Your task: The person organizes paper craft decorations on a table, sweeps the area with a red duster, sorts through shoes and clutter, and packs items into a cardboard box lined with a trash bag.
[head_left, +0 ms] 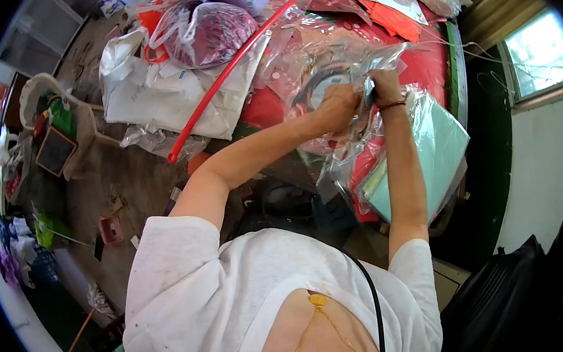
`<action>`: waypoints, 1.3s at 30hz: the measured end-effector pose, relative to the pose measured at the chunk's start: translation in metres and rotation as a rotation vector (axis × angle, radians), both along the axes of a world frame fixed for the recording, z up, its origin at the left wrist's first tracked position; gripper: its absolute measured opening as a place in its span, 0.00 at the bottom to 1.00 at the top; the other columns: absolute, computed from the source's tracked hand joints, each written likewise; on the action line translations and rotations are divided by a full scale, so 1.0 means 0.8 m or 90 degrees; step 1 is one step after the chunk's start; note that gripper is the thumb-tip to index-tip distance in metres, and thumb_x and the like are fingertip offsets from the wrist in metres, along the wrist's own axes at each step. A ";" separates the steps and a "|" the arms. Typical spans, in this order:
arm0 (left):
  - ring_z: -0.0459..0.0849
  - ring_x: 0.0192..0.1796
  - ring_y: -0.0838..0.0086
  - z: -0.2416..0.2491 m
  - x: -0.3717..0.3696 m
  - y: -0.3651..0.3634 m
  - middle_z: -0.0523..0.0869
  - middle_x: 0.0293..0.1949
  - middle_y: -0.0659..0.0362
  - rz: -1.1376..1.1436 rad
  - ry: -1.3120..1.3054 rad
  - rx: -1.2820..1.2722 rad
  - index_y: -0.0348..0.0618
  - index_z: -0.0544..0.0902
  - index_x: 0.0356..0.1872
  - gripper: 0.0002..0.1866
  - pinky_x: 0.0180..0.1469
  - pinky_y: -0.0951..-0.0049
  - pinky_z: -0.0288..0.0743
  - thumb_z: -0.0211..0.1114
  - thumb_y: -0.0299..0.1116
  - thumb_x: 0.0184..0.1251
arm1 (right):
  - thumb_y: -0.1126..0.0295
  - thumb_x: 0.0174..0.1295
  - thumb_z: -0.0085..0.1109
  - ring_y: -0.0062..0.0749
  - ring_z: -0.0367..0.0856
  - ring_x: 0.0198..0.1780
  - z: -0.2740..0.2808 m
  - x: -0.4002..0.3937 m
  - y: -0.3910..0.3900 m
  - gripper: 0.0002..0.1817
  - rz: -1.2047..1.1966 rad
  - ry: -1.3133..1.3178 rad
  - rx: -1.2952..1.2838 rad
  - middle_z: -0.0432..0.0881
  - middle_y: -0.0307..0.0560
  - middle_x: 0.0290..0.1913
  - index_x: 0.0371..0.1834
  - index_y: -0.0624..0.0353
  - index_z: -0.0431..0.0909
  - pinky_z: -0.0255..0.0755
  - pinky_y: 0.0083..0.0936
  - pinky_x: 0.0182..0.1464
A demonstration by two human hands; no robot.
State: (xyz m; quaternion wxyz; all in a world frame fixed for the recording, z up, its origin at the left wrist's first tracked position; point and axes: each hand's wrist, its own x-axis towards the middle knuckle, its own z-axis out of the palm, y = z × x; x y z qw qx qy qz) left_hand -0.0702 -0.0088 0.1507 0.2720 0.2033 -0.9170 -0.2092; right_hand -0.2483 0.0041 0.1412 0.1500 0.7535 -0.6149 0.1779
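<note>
At the left of my view, a pale chair [35, 89] with a small dark board [56, 153] resting in it stands apart from the red-topped table [264, 108]. On the table's near left part I see a white sack [130, 88], and a long red strip [212, 92] slants across it, one end jutting past the edge; a brushing forearm could tip it down.

Further right is the clear plastic [324, 50], crumpled around a dark, ring-like item [317, 79] near the middle of the table. I see the left hand [341, 108] closed tightly on this film, beside the right hand [387, 88], its fingers also bunched on it; which exact folds each pinches, I cannot tell. Uneven pulling could, I judge, split the film and let the item slip out, or drag nearby loose wrapping along with it.

At the right, beneath the right forearm, I have a pale green packet [437, 130] reaching the table's edge. A low sweep of that arm could push it off.
</note>
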 end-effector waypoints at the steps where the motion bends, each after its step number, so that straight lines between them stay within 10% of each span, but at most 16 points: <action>1: 0.78 0.29 0.58 0.026 0.010 0.004 0.78 0.24 0.51 -0.004 -0.061 -0.007 0.45 0.79 0.21 0.08 0.29 0.65 0.70 0.62 0.31 0.33 | 0.75 0.37 0.55 0.42 0.74 0.24 0.026 0.008 -0.001 0.05 0.012 0.002 -0.021 0.77 0.50 0.23 0.21 0.55 0.76 0.65 0.33 0.28; 3: 0.78 0.32 0.58 0.046 0.005 0.014 0.79 0.27 0.53 0.025 -0.300 -0.038 0.45 0.79 0.25 0.13 0.33 0.65 0.71 0.64 0.32 0.31 | 0.73 0.38 0.55 0.44 0.75 0.25 0.057 0.015 0.004 0.03 0.099 -0.132 -0.076 0.77 0.51 0.23 0.19 0.56 0.77 0.63 0.33 0.28; 5: 0.78 0.32 0.57 0.010 0.000 0.019 0.79 0.26 0.55 0.035 0.253 0.019 0.45 0.77 0.30 0.16 0.34 0.64 0.71 0.64 0.32 0.31 | 0.72 0.39 0.53 0.48 0.75 0.25 0.092 0.048 0.008 0.05 -0.040 -0.296 0.073 0.75 0.57 0.22 0.18 0.62 0.75 0.65 0.36 0.29; 10: 0.76 0.34 0.53 0.013 -0.037 0.038 0.77 0.32 0.50 -0.059 0.612 0.006 0.41 0.75 0.34 0.19 0.34 0.62 0.69 0.63 0.35 0.35 | 0.72 0.41 0.50 0.41 0.77 0.26 0.135 0.045 0.012 0.11 -0.256 -0.368 0.123 0.75 0.64 0.22 0.20 0.73 0.73 0.70 0.33 0.30; 13: 0.68 0.56 0.55 0.047 -0.028 0.029 0.73 0.49 0.48 -0.202 -0.200 0.418 0.37 0.69 0.50 0.27 0.53 0.60 0.65 0.59 0.30 0.43 | 0.74 0.43 0.51 0.31 0.76 0.27 0.146 0.062 0.052 0.12 -0.214 -0.517 0.116 0.78 0.54 0.25 0.29 0.73 0.74 0.70 0.26 0.31; 16: 0.77 0.27 0.54 0.019 -0.035 0.064 0.79 0.27 0.51 -0.110 0.344 0.017 0.39 0.74 0.33 0.14 0.29 0.61 0.70 0.61 0.33 0.43 | 0.75 0.46 0.51 0.26 0.76 0.29 0.133 0.051 0.075 0.15 -0.122 -0.752 0.099 0.79 0.45 0.30 0.37 0.71 0.75 0.70 0.22 0.33; 22: 0.78 0.27 0.55 0.005 -0.046 0.077 0.79 0.23 0.50 -0.156 0.014 0.063 0.42 0.75 0.24 0.09 0.27 0.61 0.70 0.59 0.37 0.48 | 0.76 0.48 0.54 0.25 0.76 0.30 0.013 -0.008 0.106 0.13 -0.248 -1.004 0.167 0.79 0.44 0.32 0.38 0.68 0.76 0.70 0.19 0.33; 26: 0.79 0.35 0.59 -0.026 -0.009 0.069 0.80 0.28 0.48 -0.163 -0.152 0.220 0.40 0.76 0.33 0.14 0.36 0.60 0.71 0.58 0.39 0.50 | 0.71 0.54 0.49 0.32 0.77 0.31 -0.149 -0.058 0.141 0.13 -0.118 -1.508 0.202 0.78 0.47 0.35 0.39 0.67 0.74 0.73 0.24 0.37; 29: 0.74 0.45 0.54 -0.102 0.041 0.036 0.77 0.39 0.45 0.068 -0.092 0.111 0.38 0.72 0.42 0.20 0.43 0.59 0.68 0.57 0.42 0.51 | 0.74 0.51 0.53 0.27 0.76 0.30 -0.159 -0.065 0.160 0.10 -0.418 -1.303 0.330 0.78 0.45 0.30 0.34 0.68 0.76 0.70 0.19 0.32; 34: 0.70 0.50 0.52 -0.229 0.058 -0.004 0.71 0.47 0.41 0.331 -0.247 0.277 0.31 0.70 0.46 0.29 0.51 0.58 0.64 0.58 0.48 0.50 | 0.64 0.53 0.55 0.27 0.76 0.37 -0.181 -0.083 0.185 0.18 -0.378 -1.276 0.345 0.77 0.43 0.37 0.43 0.65 0.74 0.70 0.21 0.38; 39: 0.69 0.51 0.53 -0.214 0.029 -0.007 0.71 0.48 0.42 0.403 -0.332 0.304 0.30 0.71 0.45 0.32 0.51 0.57 0.65 0.57 0.52 0.51 | 0.57 0.56 0.53 0.27 0.73 0.43 -0.182 -0.083 0.178 0.22 -0.385 -1.331 0.302 0.76 0.41 0.40 0.48 0.62 0.71 0.67 0.21 0.45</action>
